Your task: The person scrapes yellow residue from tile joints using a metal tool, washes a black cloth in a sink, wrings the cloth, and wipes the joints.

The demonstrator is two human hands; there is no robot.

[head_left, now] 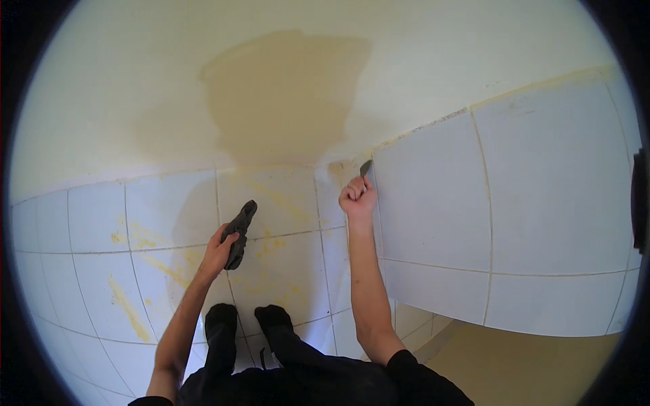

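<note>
My right hand is closed in a fist around the handle of a small putty knife. Its dark pointed blade sticks up beside the inner corner of the tiled surfaces; whether it touches the tile cannot be made out. The handle is hidden in my fingers. Lower and to the left, my left hand grips a long dark grey object, lumpy and rounded at the upper end, whose kind is unclear. It is held above the white tiles, apart from the putty knife.
Yellowish smears streak the tiles at left. A tiled block rises at right, with a rough, stained joint along the cream wall. My dark-covered feet stand below. A dark object shows at the right rim.
</note>
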